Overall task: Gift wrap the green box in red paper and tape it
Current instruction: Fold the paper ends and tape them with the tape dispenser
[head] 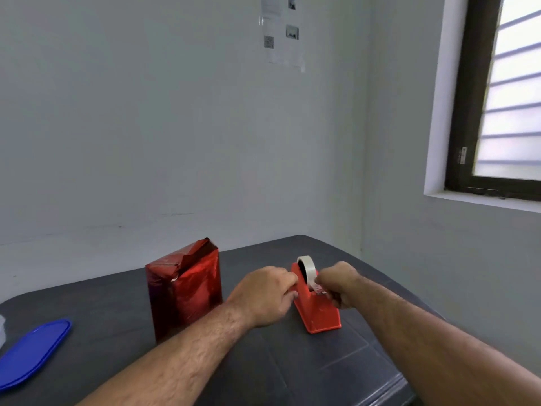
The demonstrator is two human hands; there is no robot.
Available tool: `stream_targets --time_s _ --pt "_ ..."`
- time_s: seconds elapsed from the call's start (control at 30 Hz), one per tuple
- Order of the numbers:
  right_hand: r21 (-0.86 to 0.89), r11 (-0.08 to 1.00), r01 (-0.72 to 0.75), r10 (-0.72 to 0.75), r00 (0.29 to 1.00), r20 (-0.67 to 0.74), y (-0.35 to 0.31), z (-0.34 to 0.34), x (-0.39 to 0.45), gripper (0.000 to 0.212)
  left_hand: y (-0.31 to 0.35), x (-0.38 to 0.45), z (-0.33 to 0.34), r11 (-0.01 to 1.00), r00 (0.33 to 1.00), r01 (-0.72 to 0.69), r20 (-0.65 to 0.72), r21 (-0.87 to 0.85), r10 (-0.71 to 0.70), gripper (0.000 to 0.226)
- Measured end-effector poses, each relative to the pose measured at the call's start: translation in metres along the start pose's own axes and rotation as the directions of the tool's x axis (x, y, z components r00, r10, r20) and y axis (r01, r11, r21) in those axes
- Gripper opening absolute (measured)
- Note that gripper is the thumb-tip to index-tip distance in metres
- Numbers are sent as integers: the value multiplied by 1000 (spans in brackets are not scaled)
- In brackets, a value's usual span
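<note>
A: Anything going on around the red tape dispenser (317,306)?

B: Yep. Sitting on the dark bench (336,364), roll of tape (307,266) on top at its far end. Left hand (265,297) pressed up against its left side, fingers (288,281) curled round the edge by the roll, looks like bracing it. Right hand (339,284) on its right side, fingers together and pinching the loose tape end (317,287) just above the cutter.

A: And the box?

B: Left of the dispenser, just past the left wrist. Standing upright on the bench, already covered in shiny red paper (186,288). No green showing anywhere, so can't really see the box itself. Top end of the paper crumpled and folded over, kind of peaked at the far corner. Not touching the dispenser, neither hand on it.

A: Anything else lying about?

B: Blue plastic lid (32,351), flat on the bench, way off to the left of the dispenser near the bench edge. Behind the dispenser, pale wall with some printed sheets (282,30) stuck high up. Window (497,98) with a dark frame up and to the right of it. Can't read the sheets, too blurry.
</note>
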State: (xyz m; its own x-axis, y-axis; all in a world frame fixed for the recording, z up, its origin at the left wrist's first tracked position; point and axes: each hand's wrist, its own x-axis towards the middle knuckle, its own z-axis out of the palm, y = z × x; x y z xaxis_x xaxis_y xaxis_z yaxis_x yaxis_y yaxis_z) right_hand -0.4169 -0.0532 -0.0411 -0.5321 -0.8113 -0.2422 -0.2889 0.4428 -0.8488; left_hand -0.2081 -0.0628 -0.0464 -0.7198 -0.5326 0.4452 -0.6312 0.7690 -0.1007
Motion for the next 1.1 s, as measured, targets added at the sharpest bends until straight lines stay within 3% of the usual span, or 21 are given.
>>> stream_targets --time_s 0.13,0.33,0.53,0.67,0.97,1.1 --pt "84 982 -172 166 984 66 0 -5 13 23 13 37 28 928 943 290 236 -233 -235 40" --pt "147 965 -218 203 973 108 -1 -7 9 19 28 54 57 746 880 474 273 -469 -387 20" --pt "372 915 -155 124 987 107 -2 -18 -3 8 23 53 59 701 847 532 309 -476 -433 38" --pt "370 914 -165 131 985 115 11 -22 -18 16 26 53 57 718 849 527 301 -454 -434 36" --pt "424 900 -105 112 994 11 42 -8 -31 7 31 50 54 741 862 505 307 -442 -404 25" --pt "379 920 -103 122 992 -27 52 0 -23 7 26 47 55 749 866 492 338 -445 -368 34"
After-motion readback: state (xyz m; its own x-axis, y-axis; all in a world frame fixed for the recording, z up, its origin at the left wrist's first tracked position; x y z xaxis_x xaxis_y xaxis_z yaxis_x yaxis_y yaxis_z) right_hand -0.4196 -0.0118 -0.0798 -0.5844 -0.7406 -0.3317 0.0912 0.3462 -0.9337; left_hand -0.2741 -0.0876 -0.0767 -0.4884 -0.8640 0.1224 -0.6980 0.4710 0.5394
